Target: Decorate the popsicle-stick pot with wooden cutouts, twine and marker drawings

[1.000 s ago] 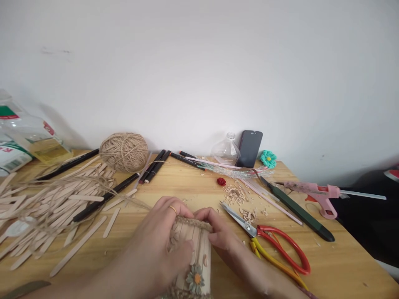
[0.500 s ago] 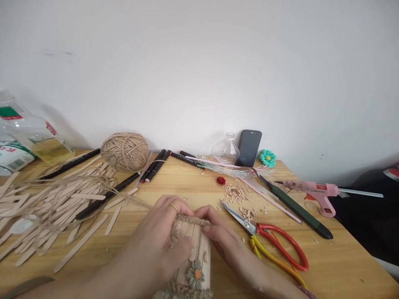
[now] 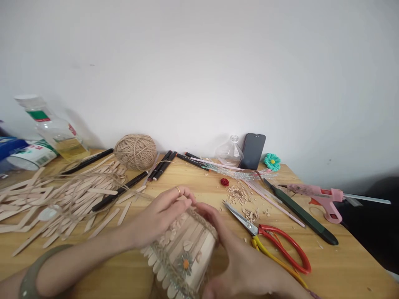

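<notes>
A holder built of wooden sticks (image 3: 195,234) lies tilted on the wooden table, with twine round its top rim and its lower end and a grey-green flower with an orange centre on its side. My right hand (image 3: 237,253) wraps round its right side, fingers at the rim and thumb low. At the upper left of the rim, my left hand (image 3: 165,209) has its fingers closed; what they pinch, probably twine, is too small to make out. Twine (image 3: 140,192) runs from that hand leftward over the loose sticks (image 3: 77,195).
Twine ball (image 3: 135,151), black markers (image 3: 162,166) and a cut clear bottle (image 3: 232,151) stand or lie near the wall. A phone (image 3: 252,150) leans there. Scissors (image 3: 274,241), a green-handled tool (image 3: 301,211) and a pink glue gun (image 3: 327,199) lie right. A bottle (image 3: 64,133) stands left.
The holder has tilted, its lower end swinging left. My left hand has moved off its face to the rim's upper left; my right hand has spread round its right side. The view has shifted left.
</notes>
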A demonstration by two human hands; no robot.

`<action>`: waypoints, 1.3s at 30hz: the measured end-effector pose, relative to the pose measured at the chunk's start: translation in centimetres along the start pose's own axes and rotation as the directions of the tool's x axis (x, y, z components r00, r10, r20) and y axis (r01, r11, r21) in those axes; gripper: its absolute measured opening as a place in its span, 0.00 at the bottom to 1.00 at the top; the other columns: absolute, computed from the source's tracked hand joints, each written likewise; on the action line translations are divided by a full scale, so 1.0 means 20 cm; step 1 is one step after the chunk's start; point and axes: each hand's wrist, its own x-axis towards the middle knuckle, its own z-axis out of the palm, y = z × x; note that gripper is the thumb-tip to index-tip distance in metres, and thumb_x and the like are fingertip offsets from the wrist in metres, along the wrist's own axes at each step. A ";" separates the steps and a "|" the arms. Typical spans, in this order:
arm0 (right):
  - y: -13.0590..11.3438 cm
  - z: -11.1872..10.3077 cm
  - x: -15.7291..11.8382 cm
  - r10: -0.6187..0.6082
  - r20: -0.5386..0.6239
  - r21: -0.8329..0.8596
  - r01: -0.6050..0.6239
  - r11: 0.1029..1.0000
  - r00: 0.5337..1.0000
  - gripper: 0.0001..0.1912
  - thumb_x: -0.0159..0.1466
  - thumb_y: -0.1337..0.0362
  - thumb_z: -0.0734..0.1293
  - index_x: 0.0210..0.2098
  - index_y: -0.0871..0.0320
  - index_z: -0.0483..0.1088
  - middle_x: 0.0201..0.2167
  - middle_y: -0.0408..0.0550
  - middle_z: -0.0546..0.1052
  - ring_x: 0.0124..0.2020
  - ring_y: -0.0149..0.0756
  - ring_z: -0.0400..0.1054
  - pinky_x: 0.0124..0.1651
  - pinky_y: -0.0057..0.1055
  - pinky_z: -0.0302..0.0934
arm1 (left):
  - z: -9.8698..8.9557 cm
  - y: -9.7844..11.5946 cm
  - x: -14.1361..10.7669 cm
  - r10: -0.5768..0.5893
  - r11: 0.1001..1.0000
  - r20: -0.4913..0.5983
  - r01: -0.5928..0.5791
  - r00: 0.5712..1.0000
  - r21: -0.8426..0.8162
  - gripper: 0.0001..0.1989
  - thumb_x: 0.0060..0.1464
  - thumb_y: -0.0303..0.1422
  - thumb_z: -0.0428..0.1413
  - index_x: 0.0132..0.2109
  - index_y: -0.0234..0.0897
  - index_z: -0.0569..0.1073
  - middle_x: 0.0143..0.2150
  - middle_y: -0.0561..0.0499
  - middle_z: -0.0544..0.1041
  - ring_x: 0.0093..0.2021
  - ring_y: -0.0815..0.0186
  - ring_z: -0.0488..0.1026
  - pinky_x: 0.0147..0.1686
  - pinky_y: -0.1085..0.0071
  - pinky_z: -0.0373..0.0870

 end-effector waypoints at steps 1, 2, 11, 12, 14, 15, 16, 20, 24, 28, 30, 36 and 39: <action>-0.01 0.01 0.00 -0.020 -0.027 -0.080 0.018 0.997 0.999 0.55 0.43 0.62 0.77 0.63 0.50 0.44 0.63 0.53 0.52 0.63 0.45 0.47 0.63 0.44 0.42 | 0.00 -0.01 0.01 0.027 1.000 -0.074 -0.027 0.997 0.002 0.13 0.61 0.38 0.41 0.40 0.39 0.67 0.40 0.51 0.72 0.47 0.62 0.68 0.48 0.67 0.63; -0.01 0.02 0.00 -0.053 -0.056 -0.156 0.044 0.987 0.997 0.55 0.43 0.61 0.78 0.63 0.50 0.44 0.63 0.53 0.52 0.63 0.46 0.48 0.63 0.44 0.43 | -0.01 -0.01 0.02 0.061 0.998 -0.170 -0.059 0.984 0.017 0.13 0.61 0.39 0.41 0.41 0.39 0.67 0.41 0.50 0.71 0.49 0.62 0.67 0.50 0.67 0.62; 0.09 0.13 0.05 -0.114 -0.389 -0.187 0.043 0.981 0.914 0.43 0.43 0.61 0.78 0.51 0.52 0.51 0.46 0.48 0.68 0.47 0.43 0.65 0.48 0.39 0.60 | -0.10 -0.15 -0.14 0.088 0.983 -0.676 -0.173 0.731 -0.060 0.12 0.59 0.42 0.45 0.33 0.40 0.66 0.35 0.52 0.69 0.41 0.62 0.67 0.44 0.67 0.66; 0.10 0.14 0.05 -0.102 -0.431 -0.152 0.039 0.988 0.897 0.43 0.45 0.61 0.77 0.51 0.53 0.49 0.47 0.49 0.67 0.48 0.43 0.65 0.49 0.39 0.60 | -0.09 -0.16 -0.19 0.068 0.985 -0.649 -0.153 0.758 -0.076 0.13 0.59 0.42 0.46 0.32 0.40 0.66 0.34 0.52 0.69 0.39 0.62 0.68 0.43 0.67 0.67; 0.11 0.16 0.06 -0.092 -0.490 -0.126 0.035 0.991 0.867 0.41 0.47 0.63 0.76 0.50 0.53 0.47 0.49 0.51 0.66 0.49 0.44 0.64 0.50 0.40 0.60 | -0.03 -0.15 -0.26 0.007 0.994 -0.455 -0.057 0.890 -0.095 0.10 0.56 0.41 0.51 0.34 0.40 0.69 0.35 0.50 0.73 0.42 0.59 0.70 0.44 0.63 0.68; 0.11 0.18 0.07 -0.091 -0.500 -0.129 0.030 0.991 0.861 0.41 0.47 0.64 0.76 0.50 0.53 0.47 0.49 0.52 0.65 0.49 0.44 0.64 0.50 0.40 0.60 | 0.00 -0.13 -0.29 -0.038 0.995 -0.350 0.003 0.936 -0.100 0.10 0.50 0.39 0.57 0.38 0.40 0.70 0.40 0.49 0.75 0.45 0.56 0.70 0.46 0.61 0.69; 0.11 0.18 0.06 -0.097 -0.500 -0.142 0.029 0.989 0.860 0.41 0.47 0.64 0.75 0.51 0.53 0.47 0.49 0.52 0.65 0.49 0.44 0.64 0.50 0.41 0.60 | 0.02 -0.11 -0.30 -0.090 0.992 -0.246 0.066 0.965 -0.105 0.17 0.48 0.36 0.59 0.46 0.42 0.69 0.46 0.48 0.76 0.50 0.55 0.69 0.50 0.59 0.67; 0.10 0.19 0.01 -0.150 -0.448 -0.302 0.010 0.953 0.881 0.39 0.48 0.62 0.75 0.52 0.53 0.50 0.48 0.52 0.63 0.47 0.45 0.64 0.48 0.43 0.62 | 0.03 -0.04 -0.27 -0.058 0.978 0.032 0.063 0.998 -0.200 0.14 0.51 0.35 0.55 0.46 0.39 0.73 0.46 0.48 0.78 0.49 0.56 0.72 0.52 0.57 0.65; 0.13 0.13 -0.07 -0.427 -0.404 -0.622 0.099 0.777 0.809 0.31 0.54 0.62 0.71 0.54 0.48 0.55 0.47 0.51 0.61 0.47 0.47 0.63 0.47 0.45 0.62 | -0.09 -0.06 -0.19 0.045 0.963 0.097 -0.017 0.994 -0.269 0.14 0.50 0.37 0.57 0.44 0.36 0.74 0.43 0.47 0.79 0.46 0.57 0.73 0.50 0.59 0.67; 0.15 0.08 -0.13 -0.682 -0.231 -0.862 0.180 0.474 0.694 0.31 0.58 0.64 0.69 0.57 0.42 0.56 0.43 0.50 0.64 0.44 0.46 0.63 0.44 0.43 0.61 | -0.15 -0.08 -0.14 0.034 0.943 0.190 0.031 0.981 -0.331 0.14 0.47 0.35 0.59 0.41 0.35 0.74 0.38 0.49 0.79 0.41 0.59 0.74 0.44 0.63 0.68; 0.14 0.07 -0.14 -0.733 -0.141 -0.905 0.213 0.367 0.666 0.31 0.58 0.65 0.68 0.58 0.42 0.56 0.40 0.50 0.66 0.41 0.45 0.63 0.42 0.43 0.61 | -0.16 -0.07 -0.13 0.039 0.931 0.249 0.056 0.968 -0.360 0.12 0.46 0.33 0.59 0.40 0.36 0.75 0.37 0.50 0.79 0.39 0.61 0.74 0.42 0.66 0.68; 0.15 0.11 -0.13 -0.773 -0.081 -0.921 0.249 0.299 0.629 0.18 0.61 0.68 0.66 0.49 0.45 0.66 0.34 0.48 0.71 0.37 0.42 0.63 0.40 0.40 0.60 | -0.14 -0.07 -0.11 0.058 0.925 0.241 0.039 0.969 -0.379 0.09 0.39 0.28 0.58 0.33 0.36 0.76 0.32 0.52 0.75 0.34 0.62 0.71 0.38 0.68 0.67; 0.15 0.13 -0.13 -0.782 -0.121 -0.904 0.258 0.342 0.612 0.12 0.62 0.68 0.65 0.43 0.46 0.69 0.31 0.47 0.72 0.35 0.40 0.64 0.38 0.37 0.60 | -0.13 -0.08 -0.10 0.077 0.931 0.206 0.003 0.976 -0.364 0.05 0.36 0.26 0.57 0.27 0.36 0.74 0.31 0.52 0.73 0.36 0.61 0.68 0.39 0.67 0.67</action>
